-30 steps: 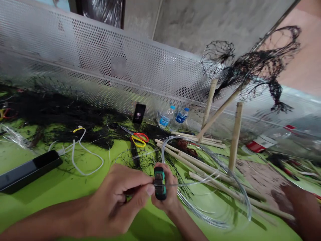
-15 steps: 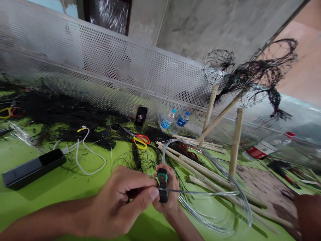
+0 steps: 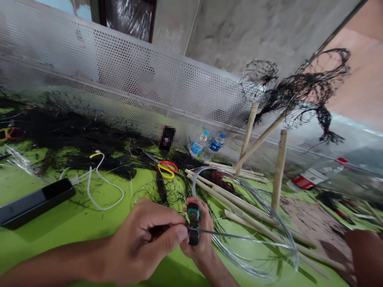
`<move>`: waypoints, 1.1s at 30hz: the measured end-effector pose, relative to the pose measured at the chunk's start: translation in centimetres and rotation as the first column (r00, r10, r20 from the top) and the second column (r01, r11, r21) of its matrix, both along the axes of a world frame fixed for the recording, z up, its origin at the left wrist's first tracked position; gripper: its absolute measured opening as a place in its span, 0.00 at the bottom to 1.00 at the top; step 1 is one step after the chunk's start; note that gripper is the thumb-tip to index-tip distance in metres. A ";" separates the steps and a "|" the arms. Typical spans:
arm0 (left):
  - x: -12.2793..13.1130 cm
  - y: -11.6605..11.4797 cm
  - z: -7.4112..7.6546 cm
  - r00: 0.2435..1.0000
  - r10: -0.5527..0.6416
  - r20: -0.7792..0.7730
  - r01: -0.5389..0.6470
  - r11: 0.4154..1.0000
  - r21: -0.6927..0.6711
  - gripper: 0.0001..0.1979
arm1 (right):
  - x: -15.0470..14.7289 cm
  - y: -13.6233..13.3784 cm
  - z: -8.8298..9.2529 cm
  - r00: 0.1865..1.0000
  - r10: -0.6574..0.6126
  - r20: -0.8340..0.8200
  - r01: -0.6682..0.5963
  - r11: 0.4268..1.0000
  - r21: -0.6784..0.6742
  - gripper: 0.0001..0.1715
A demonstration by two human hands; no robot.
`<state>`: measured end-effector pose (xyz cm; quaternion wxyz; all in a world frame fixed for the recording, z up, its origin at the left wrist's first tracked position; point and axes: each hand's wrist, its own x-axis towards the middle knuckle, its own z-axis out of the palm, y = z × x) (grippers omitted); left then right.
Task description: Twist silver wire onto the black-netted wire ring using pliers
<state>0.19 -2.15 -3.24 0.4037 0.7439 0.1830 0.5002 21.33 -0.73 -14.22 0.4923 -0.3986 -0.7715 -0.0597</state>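
My left hand pinches a thin silver wire between thumb and forefinger, just left of a small green and black tool. My right hand is wrapped round that tool, holding it upright with the wire passing through it. The wire runs right into a loose coil lying on the green table. A small round hoop of black netting lies just beyond my hands.
Bamboo sticks lie under the coil, and some stand upright holding a black net shape. Scissors, two water bottles, a black device with a white cable and heaps of black netting sit before a perforated metal panel. Another person's hand is at the lower right.
The wire between the tool and the coil has been drawn out longer and straighter to the right. My hands stay in the same hold.
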 end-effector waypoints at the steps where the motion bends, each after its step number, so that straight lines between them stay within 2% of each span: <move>1: 0.0 0.0 -0.1 1.000 0.013 -0.001 -0.013 1.000 0.016 0.18 | -0.1 -0.1 0.0 1.000 -0.001 -0.006 0.001 1.000 -0.003 0.33; 9: 0.2 0.1 -0.4 0.998 0.067 -0.009 -0.066 0.994 0.086 0.18 | -0.5 -0.7 0.1 1.000 -0.002 -0.007 0.002 1.000 -0.030 0.35; 16: 0.3 0.1 -0.1 0.998 0.059 0.004 -0.059 0.996 0.074 0.17 | 0.0 -0.6 0.1 0.999 -0.017 0.030 0.018 1.000 -0.004 0.33; 22: 0.1 -0.2 -0.4 1.000 0.030 0.008 -0.031 0.997 0.076 0.16 | 0.3 -0.8 -0.2 0.996 -0.072 0.054 0.070 0.997 0.028 0.33; 28: -0.2 -0.2 -0.3 0.999 -0.021 -0.034 0.021 1.000 0.017 0.15 | 0.4 -0.7 -0.3 0.995 -0.084 0.044 0.085 0.996 -0.001 0.33; 33: 0.4 -0.3 -0.7 0.997 0.076 -0.031 -0.072 0.992 0.104 0.16 | 0.3 -0.6 -0.9 0.999 -0.049 0.009 0.050 0.998 -0.030 0.35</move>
